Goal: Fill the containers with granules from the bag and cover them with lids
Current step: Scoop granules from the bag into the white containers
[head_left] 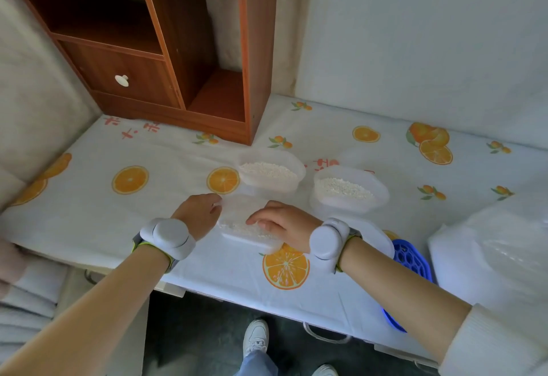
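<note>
Before the cabinet [261,49], the left grip [197,215] pinches the lid [240,211]; the right grip [284,224] presses it, fingers flat. Sealing likely needs even pressure.

Your orange-print table [341,126]
It bears a wooden cabinet [166,49], the far container [271,172], right container [348,190] and near container [243,227] of granules, a blue basket [412,260], the bag [489,251].

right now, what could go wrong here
1. The left hand and right hand are both on the near container; an uneven press could tip it and spill granules.
2. The back-left container and back-right container stand full and uncovered just beyond; a stray reach could knock them.
3. The basket lies by the table edge under the right forearm and might get bumped off.
</note>
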A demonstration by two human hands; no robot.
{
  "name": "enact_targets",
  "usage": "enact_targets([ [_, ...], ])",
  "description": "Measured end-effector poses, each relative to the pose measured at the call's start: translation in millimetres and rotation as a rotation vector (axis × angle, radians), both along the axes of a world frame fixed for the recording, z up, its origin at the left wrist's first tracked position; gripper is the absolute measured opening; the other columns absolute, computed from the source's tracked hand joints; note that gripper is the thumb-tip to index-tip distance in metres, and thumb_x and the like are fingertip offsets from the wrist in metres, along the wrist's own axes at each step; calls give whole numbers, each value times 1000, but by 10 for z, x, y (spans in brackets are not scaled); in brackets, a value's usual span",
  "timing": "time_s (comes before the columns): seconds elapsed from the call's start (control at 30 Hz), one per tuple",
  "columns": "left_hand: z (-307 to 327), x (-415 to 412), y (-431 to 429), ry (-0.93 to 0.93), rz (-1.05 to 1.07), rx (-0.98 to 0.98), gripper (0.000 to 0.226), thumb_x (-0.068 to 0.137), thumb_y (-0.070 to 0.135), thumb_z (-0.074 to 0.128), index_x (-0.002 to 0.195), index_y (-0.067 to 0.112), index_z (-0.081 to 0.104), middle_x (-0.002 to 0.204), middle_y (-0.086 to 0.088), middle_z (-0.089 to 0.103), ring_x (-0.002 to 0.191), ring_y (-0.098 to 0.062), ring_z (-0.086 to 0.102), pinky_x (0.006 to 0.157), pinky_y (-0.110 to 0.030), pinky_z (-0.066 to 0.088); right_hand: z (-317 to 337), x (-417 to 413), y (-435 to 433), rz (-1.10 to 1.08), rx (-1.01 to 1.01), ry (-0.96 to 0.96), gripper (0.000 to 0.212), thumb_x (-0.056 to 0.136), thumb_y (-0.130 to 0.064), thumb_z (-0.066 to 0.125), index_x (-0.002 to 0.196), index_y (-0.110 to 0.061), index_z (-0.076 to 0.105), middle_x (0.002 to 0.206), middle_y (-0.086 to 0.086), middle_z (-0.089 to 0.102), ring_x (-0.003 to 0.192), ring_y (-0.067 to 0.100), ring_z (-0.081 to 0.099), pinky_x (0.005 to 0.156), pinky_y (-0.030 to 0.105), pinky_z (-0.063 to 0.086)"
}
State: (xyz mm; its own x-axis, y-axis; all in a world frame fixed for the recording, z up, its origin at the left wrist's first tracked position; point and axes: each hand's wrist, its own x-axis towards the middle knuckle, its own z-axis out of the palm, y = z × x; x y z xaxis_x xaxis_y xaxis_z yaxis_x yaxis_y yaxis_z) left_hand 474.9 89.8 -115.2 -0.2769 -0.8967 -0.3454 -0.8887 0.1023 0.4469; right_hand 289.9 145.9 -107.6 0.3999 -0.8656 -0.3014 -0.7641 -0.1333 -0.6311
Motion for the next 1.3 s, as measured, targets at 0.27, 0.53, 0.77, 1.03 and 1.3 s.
enact_targets([
  [0.27, 17, -3, -4, -11, 25, 15, 22, 96, 16, 38, 98, 2, 55, 97, -24, 61, 73, -23, 44, 68, -26, 33, 118, -280, 208, -39, -44, -71, 31, 97, -14, 39, 123, -13, 56, 111, 14, 50, 101, 22, 54, 88, 19, 38],
  [0.53, 53, 0, -5, -45, 30, 5, 32, 95, 15, 38, 122, 8, 54, 110, -15, 64, 86, -26, 53, 77, -28, 41, 177, -311, 266, -13, -54, -93, 32, 98, -16, 38, 124, -13, 55, 114, 15, 51, 106, 23, 53, 91, 20, 37],
  [0.77, 175, -28, -42, -132, 21, -35, 31, 94, 15, 38, 119, 11, 56, 109, -13, 63, 91, -27, 56, 80, -31, 45, 354, -469, 242, -113, -147, -209, 30, 97, -15, 40, 120, -13, 58, 113, 12, 58, 101, 17, 55, 90, 17, 39],
  [1.03, 540, -611, -34, -37, -96, -89, 29, 94, 12, 37, 111, 8, 61, 103, -12, 63, 90, -24, 54, 78, -29, 43, 872, -1017, 362, -368, -250, -347, 26, 98, -17, 35, 99, -18, 61, 75, -10, 55, 66, -11, 53, 70, 2, 41],
  [1.3, 1032, -1905, 216, 149, -404, -141, 31, 95, 13, 38, 113, 5, 62, 106, -13, 66, 85, -17, 50, 77, -23, 38, 1474, -1919, 854, -866, -642, -375, 40, 100, -23, 32, 66, -23, 53, 59, 2, 47, 50, 0, 44, 57, 10, 38],
])
